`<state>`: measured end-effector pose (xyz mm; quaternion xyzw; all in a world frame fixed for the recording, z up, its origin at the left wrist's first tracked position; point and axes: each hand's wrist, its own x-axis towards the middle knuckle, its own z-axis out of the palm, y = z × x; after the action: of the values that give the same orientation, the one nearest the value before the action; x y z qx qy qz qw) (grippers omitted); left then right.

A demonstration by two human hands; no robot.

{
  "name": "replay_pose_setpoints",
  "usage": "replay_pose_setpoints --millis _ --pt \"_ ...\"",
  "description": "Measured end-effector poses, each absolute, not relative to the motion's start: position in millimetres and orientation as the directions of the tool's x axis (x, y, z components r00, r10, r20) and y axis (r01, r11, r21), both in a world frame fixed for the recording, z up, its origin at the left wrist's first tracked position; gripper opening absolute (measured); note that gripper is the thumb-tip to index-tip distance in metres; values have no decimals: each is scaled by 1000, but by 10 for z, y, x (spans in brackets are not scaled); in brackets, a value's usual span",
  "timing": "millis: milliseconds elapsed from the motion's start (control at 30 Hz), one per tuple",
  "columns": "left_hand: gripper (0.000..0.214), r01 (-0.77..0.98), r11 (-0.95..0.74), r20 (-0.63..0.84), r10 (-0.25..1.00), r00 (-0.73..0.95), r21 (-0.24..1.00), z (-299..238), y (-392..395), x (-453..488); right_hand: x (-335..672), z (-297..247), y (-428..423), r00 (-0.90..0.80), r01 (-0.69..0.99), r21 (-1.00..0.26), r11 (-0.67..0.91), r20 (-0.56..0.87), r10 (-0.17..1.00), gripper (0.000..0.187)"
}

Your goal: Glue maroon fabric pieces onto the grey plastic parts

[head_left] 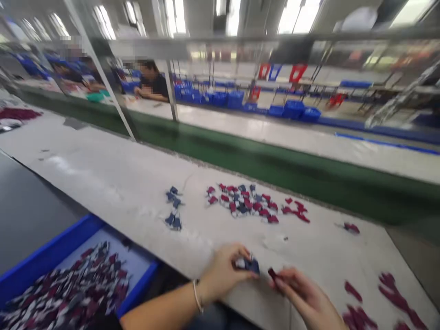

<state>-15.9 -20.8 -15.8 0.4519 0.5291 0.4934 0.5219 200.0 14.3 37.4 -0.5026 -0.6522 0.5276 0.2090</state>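
You have a small navy piece [252,265] pinched in your left hand [223,272] and a dark red piece [272,274] held in the fingertips of your right hand [304,293]. Your hands are close together but not touching, each clamped on its own piece, just over the near edge of the pale surface [103,160]. A thin bracelet [196,295] circles your left wrist.

Ahead of your hands, a short line of navy pieces [173,208] lies on the surface, well apart from a wider cluster of red and navy pieces [244,204]. A lone dark red piece [351,228] sits off to the right, and loose drifts of dark red pieces [357,318] lie at the lower right.

To your left, a blue tray [51,250] holds a deep heap of mixed red, navy and white pieces [68,288]. The pieces spread on the surface look far fewer than those in this heap, so most appear to be left.

Farther off, past a green panel [240,160], a co-worker [151,82] sits at the next bench, with blue crates [233,98] in a row beyond.
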Motion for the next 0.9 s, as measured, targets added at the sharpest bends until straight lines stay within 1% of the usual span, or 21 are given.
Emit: replay_pose_setpoints --millis 33,133,200,300,367,467,633,767,900 --pt "37 -29 91 -92 995 -36 995 -159 -229 -160 1987 384 102 -398 435 -893 -113 -304 866 48" --pt "31 -65 144 -144 990 1 987 -121 -241 -188 1893 428 107 -378 420 -875 -240 -409 830 46" --pt "28 -55 165 -164 986 24 985 -76 -229 -208 1821 461 144 -388 389 -875 -290 -441 810 45" --pt "21 -2 132 -132 990 45 991 -21 -209 -230 1740 503 171 -416 338 -880 -334 -458 786 41" --pt "19 23 71 -72 996 49 997 -16 -194 -239 1711 512 179 -429 310 -881 -358 -465 774 38" --pt "20 84 -75 72 997 41 994 -54 -171 -251 1695 491 200 -440 274 -883 -381 -467 767 38" --pt "20 215 -280 277 960 46 936 -119 -150 -254 1698 419 245 -439 241 -881 -407 -473 764 34" --pt "22 261 -369 367 928 57 892 -126 -138 -249 1696 392 276 -438 236 -876 -420 -482 759 32" --pt "24 260 -401 399 915 64 878 -120 -123 -259 1686 396 296 -427 224 -877 -425 -481 766 32"
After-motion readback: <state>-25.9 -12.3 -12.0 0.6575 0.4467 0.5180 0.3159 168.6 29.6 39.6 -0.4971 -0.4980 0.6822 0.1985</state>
